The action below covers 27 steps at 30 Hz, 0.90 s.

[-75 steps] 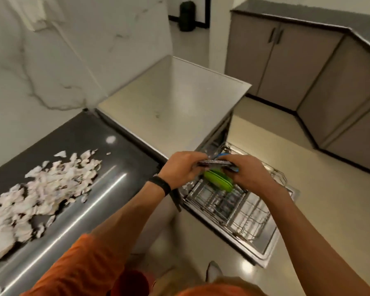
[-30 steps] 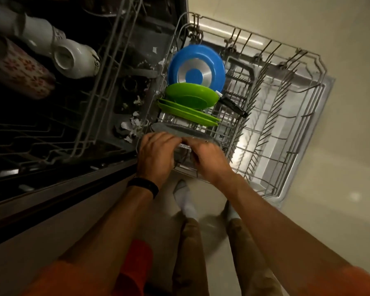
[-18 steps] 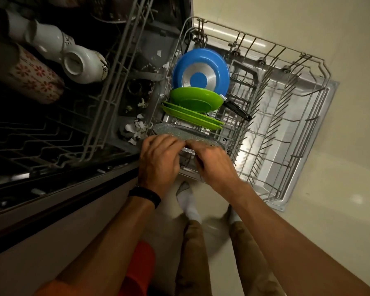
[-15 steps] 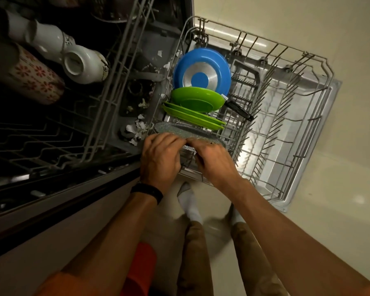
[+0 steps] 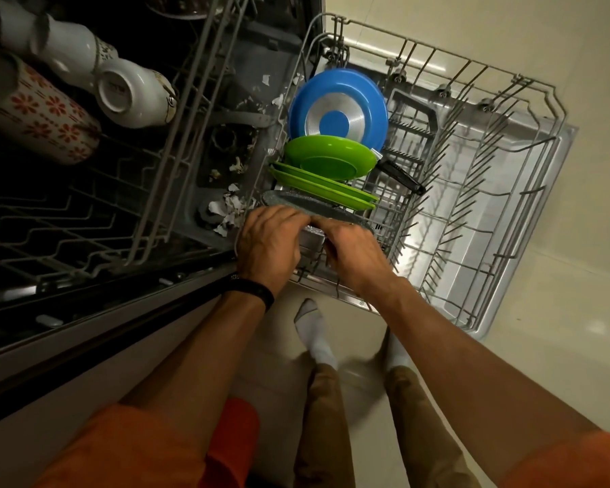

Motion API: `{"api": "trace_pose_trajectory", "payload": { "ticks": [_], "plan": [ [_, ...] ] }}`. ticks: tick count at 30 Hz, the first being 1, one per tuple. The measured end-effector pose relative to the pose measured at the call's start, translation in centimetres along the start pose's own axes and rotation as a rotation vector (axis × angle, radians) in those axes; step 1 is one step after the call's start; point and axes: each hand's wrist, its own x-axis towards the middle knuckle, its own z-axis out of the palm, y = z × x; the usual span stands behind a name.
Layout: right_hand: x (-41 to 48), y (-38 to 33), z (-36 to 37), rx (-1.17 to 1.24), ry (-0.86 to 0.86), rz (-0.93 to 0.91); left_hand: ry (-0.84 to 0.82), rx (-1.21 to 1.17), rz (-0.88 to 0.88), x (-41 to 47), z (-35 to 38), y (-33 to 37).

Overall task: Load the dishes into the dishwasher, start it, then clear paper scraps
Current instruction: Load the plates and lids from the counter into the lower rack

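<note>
At the near end of the lower rack [image 5: 557, 110], the fingers [image 5: 279, 214] of the left hand [image 5: 268, 246] and of the right hand [image 5: 358, 257] were curled over the rim of one grey speckled dish [image 5: 296, 200], gripping it. It stood on edge, its long axis across the rack, its face toward two green plates [image 5: 317, 186], one green bowl [image 5: 328, 156] and one blue pan [image 5: 338, 100].
</note>
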Motion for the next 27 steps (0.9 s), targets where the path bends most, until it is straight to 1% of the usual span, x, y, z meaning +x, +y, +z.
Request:
{"api": "trace_pose_trajectory", "payload": {
  "ticks": [4,8,12,15,18,20,23,25,27],
  "plan": [
    [0.9,0.1,0.0,-0.022,-0.05,0.024,-0.038,0.0,-0.01,1.0,0.2,-0.5],
    [2.1,0.4,1.0,-0.057,-0.061,0.048,-0.068,0.007,-0.025,1.6,0.1,-1.1],
    [3.0,0.5,2.0,-0.028,-0.101,0.036,-0.131,0.022,-0.109,2.4,-0.4,-1.9],
    [3.1,1.0,2.0,-0.024,-0.073,0.05,-0.151,0.054,-0.144,3.0,-0.2,-2.3],
    [2.2,2.4,1.4,-0.102,-0.012,0.06,-0.137,0.046,-0.165,3.7,-0.1,-2.6],
    [1.1,3.2,1.1,-0.138,0.012,0.05,-0.156,0.063,-0.189,4.2,0.0,-3.0],
    [-0.1,3.8,0.8,-0.112,0.024,0.015,-0.188,0.082,-0.231,4.7,0.0,-3.4],
    [0.0,3.9,0.8,-0.141,0.038,0.006,-0.184,0.049,-0.203,4.8,0.3,-3.7],
    [0.3,3.9,1.0,-0.174,0.062,0.013,-0.165,0.019,-0.089,4.5,0.5,-4.0]
  ]
}}
